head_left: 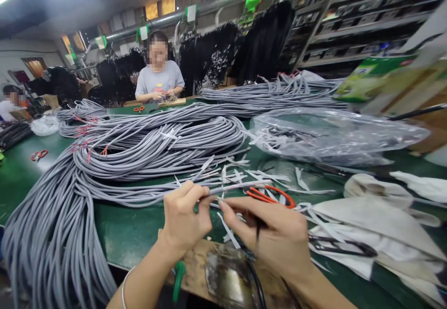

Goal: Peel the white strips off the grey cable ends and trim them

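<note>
My left hand [186, 213] is closed, its thumb and forefinger pinching a grey cable [240, 186] that extends past the fingertips to the right. My right hand [272, 227] is also closed, fingertips meeting the left ones at the cable. What it pinches is too small and covered to make out; a thin dark part shows under its palm. Orange-handled scissors [275, 192] lie just behind the right hand. Scraps of white strip [228, 230] are scattered around both hands. Below them sits a wooden board [195, 257] with a worn metal-looking plate [230, 281] and a green-handled item [179, 278].
Large bundles of grey cable [157, 155] cover the green table [122, 234] and hang over its front left edge. A clear plastic bag [335, 134] and white cloth gloves [380, 225] lie at right. Across the table a person [159, 78] works with both hands.
</note>
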A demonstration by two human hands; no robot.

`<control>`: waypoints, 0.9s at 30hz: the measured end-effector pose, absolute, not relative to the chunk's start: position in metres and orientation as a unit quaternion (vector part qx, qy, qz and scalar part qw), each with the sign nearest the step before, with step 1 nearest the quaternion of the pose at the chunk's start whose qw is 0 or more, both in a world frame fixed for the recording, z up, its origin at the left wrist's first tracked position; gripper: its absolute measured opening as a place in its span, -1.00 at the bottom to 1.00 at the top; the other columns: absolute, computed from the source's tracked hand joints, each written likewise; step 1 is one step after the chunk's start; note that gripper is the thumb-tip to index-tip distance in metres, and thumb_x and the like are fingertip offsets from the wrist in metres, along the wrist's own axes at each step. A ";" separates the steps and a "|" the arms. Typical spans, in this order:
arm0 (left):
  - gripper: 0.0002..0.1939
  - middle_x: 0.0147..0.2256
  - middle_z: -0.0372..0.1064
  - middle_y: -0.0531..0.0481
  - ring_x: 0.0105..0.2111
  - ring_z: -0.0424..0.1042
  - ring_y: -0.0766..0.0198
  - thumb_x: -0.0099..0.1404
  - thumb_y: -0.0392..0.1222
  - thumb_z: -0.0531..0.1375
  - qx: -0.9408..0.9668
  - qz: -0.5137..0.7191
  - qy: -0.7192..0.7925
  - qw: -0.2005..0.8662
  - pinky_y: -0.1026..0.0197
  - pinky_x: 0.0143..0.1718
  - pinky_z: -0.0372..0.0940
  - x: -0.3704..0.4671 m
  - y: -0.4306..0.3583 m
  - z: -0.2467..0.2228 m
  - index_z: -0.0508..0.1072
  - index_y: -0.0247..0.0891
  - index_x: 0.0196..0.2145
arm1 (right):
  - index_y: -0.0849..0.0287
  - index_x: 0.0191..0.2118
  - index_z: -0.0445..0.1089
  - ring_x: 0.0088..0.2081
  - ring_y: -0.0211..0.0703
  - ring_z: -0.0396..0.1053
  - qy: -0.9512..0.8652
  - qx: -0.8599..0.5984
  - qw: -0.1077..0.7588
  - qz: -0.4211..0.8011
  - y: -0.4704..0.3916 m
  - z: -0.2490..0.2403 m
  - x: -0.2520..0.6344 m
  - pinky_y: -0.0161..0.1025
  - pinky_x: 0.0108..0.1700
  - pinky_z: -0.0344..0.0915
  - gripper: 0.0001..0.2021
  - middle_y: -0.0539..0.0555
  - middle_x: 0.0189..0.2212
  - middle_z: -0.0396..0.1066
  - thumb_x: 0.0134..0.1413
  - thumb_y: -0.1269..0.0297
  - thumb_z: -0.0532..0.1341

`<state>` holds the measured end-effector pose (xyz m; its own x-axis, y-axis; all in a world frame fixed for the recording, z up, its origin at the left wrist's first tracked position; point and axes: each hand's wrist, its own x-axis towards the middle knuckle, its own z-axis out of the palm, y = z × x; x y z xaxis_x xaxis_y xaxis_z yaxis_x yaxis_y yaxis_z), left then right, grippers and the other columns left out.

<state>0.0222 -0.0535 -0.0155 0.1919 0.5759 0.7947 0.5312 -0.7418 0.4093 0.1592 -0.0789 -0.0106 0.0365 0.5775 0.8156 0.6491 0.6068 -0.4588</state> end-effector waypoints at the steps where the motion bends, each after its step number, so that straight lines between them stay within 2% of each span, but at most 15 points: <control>1: -0.84 -0.57 0.30 0.04 -0.61 0.24 0.37 0.20 -0.38 0.11 0.767 0.524 0.369 0.034 0.33 -0.57 0.14 0.022 -0.053 -0.015 0.41 -0.24 -0.50 | 0.14 -0.50 0.42 -0.74 -0.38 0.19 -0.717 -0.415 0.557 -0.052 -0.081 -0.011 0.158 -0.38 -0.64 0.15 -0.86 -0.08 -0.72 0.35 0.02 0.44 0.18; 6: -0.86 -0.56 0.25 0.07 -0.60 0.21 0.38 0.16 -0.38 0.14 0.728 0.533 0.409 0.136 0.34 -0.60 0.10 0.020 -0.048 -0.012 0.41 -0.26 -0.52 | 0.12 -0.53 0.37 -0.70 -0.35 0.27 -0.816 -0.284 0.503 -0.010 -0.090 -0.009 0.154 -0.38 -0.59 0.21 -0.80 -0.09 -0.73 0.35 0.00 0.51 0.12; 8: -0.87 -0.57 0.22 0.08 -0.60 0.20 0.39 0.16 -0.36 0.16 0.709 0.545 0.412 0.175 0.36 -0.61 0.08 0.019 -0.046 -0.011 0.40 -0.27 -0.53 | 0.11 -0.59 0.32 -0.71 -0.34 0.25 -0.786 -0.317 0.531 0.008 -0.092 -0.006 0.156 -0.36 -0.60 0.20 -0.77 -0.08 -0.75 0.31 0.02 0.47 0.12; 10: -0.86 -0.58 0.21 0.09 -0.60 0.20 0.39 0.16 -0.35 0.17 0.702 0.553 0.407 0.189 0.36 -0.62 0.06 0.019 -0.045 -0.011 0.40 -0.28 -0.55 | 0.11 -0.65 0.27 -0.74 -0.34 0.17 -0.700 -0.408 0.586 0.021 -0.090 -0.004 0.158 -0.35 -0.65 0.13 -0.73 -0.08 -0.77 0.23 0.05 0.39 0.13; 13: -0.85 -0.59 0.21 0.09 -0.61 0.20 0.39 0.17 -0.35 0.18 0.717 0.560 0.388 0.147 0.36 -0.61 0.08 0.019 -0.047 -0.012 0.39 -0.28 -0.55 | 0.11 -0.60 0.34 -0.74 -0.33 0.17 -0.589 -0.492 0.633 0.096 -0.082 -0.003 0.160 -0.38 -0.71 0.10 -0.76 -0.08 -0.76 0.25 0.04 0.25 0.19; 17: -0.86 -0.58 0.27 0.07 -0.59 0.24 0.38 0.20 -0.39 0.16 0.750 0.560 0.345 0.063 0.35 -0.56 0.14 0.021 -0.050 -0.015 0.40 -0.27 -0.51 | 0.14 -0.55 0.43 -0.70 -0.27 0.30 -0.573 -0.471 0.641 0.195 -0.071 -0.004 0.161 -0.38 -0.69 0.23 -0.80 0.00 -0.67 0.42 -0.05 0.15 0.23; 19: -0.86 -0.56 0.31 0.05 -0.58 0.25 0.37 0.20 -0.40 0.15 0.764 0.548 0.335 0.051 0.35 -0.56 0.15 0.021 -0.050 -0.016 0.41 -0.28 -0.49 | 0.15 -0.56 0.43 -0.74 -0.30 0.25 -0.588 -0.470 0.631 0.185 -0.071 -0.005 0.161 -0.39 -0.73 0.18 -0.81 -0.02 -0.70 0.39 -0.05 0.19 0.23; 23: -0.86 -0.53 0.31 0.03 -0.58 0.26 0.36 0.18 -0.43 0.13 0.768 0.518 0.369 0.072 0.33 -0.57 0.15 0.022 -0.050 -0.018 0.42 -0.29 -0.48 | 0.17 -0.54 0.39 -0.76 -0.39 0.12 -0.693 -0.422 0.582 0.061 -0.078 -0.005 0.156 -0.41 -0.72 0.09 -0.85 -0.09 -0.75 0.30 0.00 0.41 0.18; 25: -0.85 -0.49 0.33 0.01 -0.55 0.28 0.35 0.18 -0.44 0.11 0.767 0.510 0.380 0.087 0.33 -0.56 0.17 0.022 -0.049 -0.019 0.46 -0.30 -0.39 | 0.19 -0.53 0.37 -0.72 -0.40 0.18 -0.751 -0.363 0.551 0.017 -0.081 -0.006 0.152 -0.43 -0.66 0.13 -0.84 -0.08 -0.71 0.32 0.00 0.48 0.15; 27: -0.75 -0.49 0.30 0.03 -0.54 0.27 0.36 0.22 -0.44 0.08 0.770 0.511 0.372 0.088 0.34 -0.54 0.17 0.021 -0.048 -0.020 0.50 -0.28 -0.23 | 0.19 -0.54 0.35 -0.69 -0.41 0.23 -0.795 -0.317 0.517 0.021 -0.084 -0.007 0.149 -0.43 -0.60 0.17 -0.82 -0.08 -0.70 0.32 0.02 0.50 0.11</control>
<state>0.0214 -0.0483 -0.0204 0.2017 0.6630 0.7209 0.4826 -0.7078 0.5159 0.1491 -0.0845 -0.0066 -0.2650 0.5262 0.8080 0.4826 0.7978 -0.3613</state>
